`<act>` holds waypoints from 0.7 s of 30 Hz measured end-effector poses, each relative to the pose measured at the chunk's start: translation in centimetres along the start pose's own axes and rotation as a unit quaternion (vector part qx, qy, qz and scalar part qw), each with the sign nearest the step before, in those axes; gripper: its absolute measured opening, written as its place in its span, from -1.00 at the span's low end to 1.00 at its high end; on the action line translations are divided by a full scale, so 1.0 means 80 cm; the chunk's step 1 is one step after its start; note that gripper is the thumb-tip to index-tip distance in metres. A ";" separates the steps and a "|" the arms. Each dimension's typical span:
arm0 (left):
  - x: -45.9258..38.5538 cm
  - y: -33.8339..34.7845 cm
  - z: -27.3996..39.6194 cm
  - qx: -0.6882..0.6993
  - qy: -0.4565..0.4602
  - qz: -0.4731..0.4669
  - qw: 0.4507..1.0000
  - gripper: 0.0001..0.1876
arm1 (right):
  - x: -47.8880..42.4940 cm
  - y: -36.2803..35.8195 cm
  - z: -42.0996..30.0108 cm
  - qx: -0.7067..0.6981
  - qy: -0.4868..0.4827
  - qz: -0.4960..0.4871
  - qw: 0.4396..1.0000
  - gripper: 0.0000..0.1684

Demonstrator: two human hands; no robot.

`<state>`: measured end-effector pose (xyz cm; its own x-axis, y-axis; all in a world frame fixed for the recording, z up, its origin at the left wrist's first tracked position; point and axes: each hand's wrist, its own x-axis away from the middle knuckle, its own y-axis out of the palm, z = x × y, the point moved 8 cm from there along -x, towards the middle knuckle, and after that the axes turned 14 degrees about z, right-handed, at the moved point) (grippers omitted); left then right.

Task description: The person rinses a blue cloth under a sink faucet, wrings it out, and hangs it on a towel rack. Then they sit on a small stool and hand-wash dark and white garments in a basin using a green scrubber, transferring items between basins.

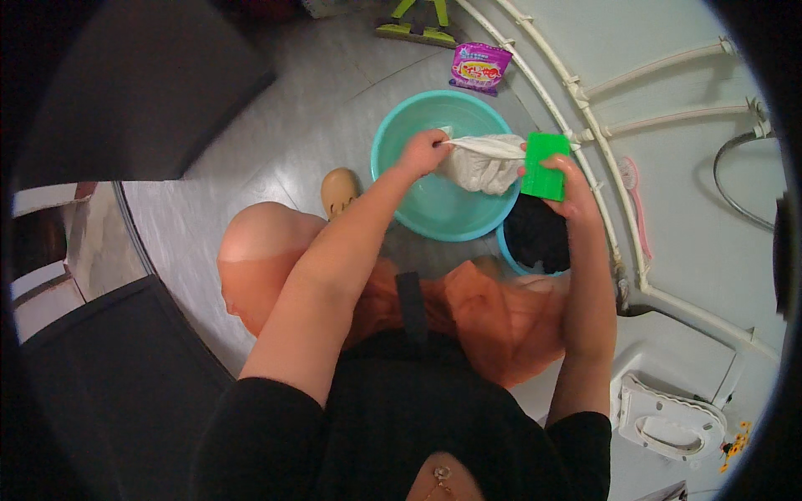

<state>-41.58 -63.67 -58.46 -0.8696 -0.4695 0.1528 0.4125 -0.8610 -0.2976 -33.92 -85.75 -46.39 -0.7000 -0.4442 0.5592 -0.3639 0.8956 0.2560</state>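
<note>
A wet white cloth is stretched above a large turquoise plastic basin. My left hand pinches its left end over the middle of the basin. In my right hand is a flat bright green block, perhaps a soap bar, beside the cloth's right end; whether these fingers also grip the cloth is partly hidden. Under my right hand a smaller blue basin holds dark cloth. The inside of the large basin shows below the cloth.
A purple detergent bag lies beyond the large basin, near a green-and-grey mop head. White pipes run along the right wall. A pink brush is by them. A toilet stands at lower right, a dark door panel at upper left.
</note>
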 end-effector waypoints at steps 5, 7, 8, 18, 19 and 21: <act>0.000 0.008 0.029 0.042 -0.045 0.002 0.998 -0.72 | -0.045 -0.044 0.054 -0.024 0.082 0.081 0.993 -0.59; -0.004 0.015 0.037 0.038 -0.022 0.002 0.999 -0.71 | -0.049 -0.034 0.057 -0.031 0.090 0.084 0.992 -0.62; -0.003 0.019 0.040 0.028 -0.009 0.005 1.000 -0.70 | -0.049 -0.028 0.061 -0.032 0.098 0.082 0.991 -0.61; 0.043 0.071 0.106 -0.033 0.202 0.014 0.979 -0.75 | -0.061 0.008 0.116 -0.043 0.165 0.089 0.981 -0.64; 0.051 0.071 0.112 -0.035 0.206 0.016 0.978 -0.75 | -0.066 -0.002 0.128 -0.026 0.166 0.080 0.983 -0.62; 0.063 0.072 0.110 -0.069 0.183 0.000 0.981 -0.76 | -0.085 -0.020 0.143 -0.036 0.158 0.062 0.985 -0.65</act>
<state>-41.20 -72.70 -51.10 -0.9190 -0.3469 -0.1875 0.3943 -0.8145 -0.4255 -35.62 -84.41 -59.62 -0.5053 -0.3112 0.8049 -0.2348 0.9471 0.2188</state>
